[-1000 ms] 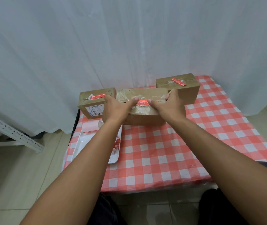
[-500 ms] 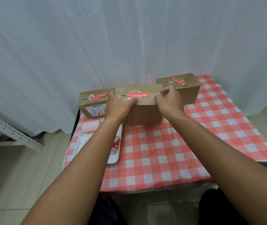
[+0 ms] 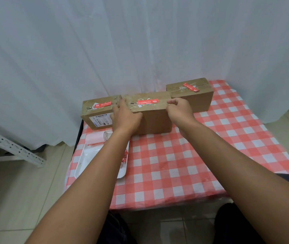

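Observation:
Three taped cardboard boxes stand in a row along the far edge of the table, each with a red sticker on top. The middle box [image 3: 155,118] carries its red sticker [image 3: 148,101] flat across the top seam. My left hand [image 3: 125,115] lies over the box's top left corner, fingers stretched out and thumb along the front edge. My right hand [image 3: 180,110] holds the top right corner with curled fingers. The left box [image 3: 96,113] and the right box [image 3: 193,95] sit close beside it.
A white tray [image 3: 87,161] lies on the table's left side, holding a pink roll of labels [image 3: 94,139] and red sticker scraps [image 3: 125,157]. A red checked cloth [image 3: 175,164] covers the table. A white curtain hangs behind; a metal rack [image 3: 13,148] leans on the floor at left.
Both hands slid apart from the sticker at the top's middle to the box's two top corners. The middle box went from tilted toward me to upright, in line with the others.

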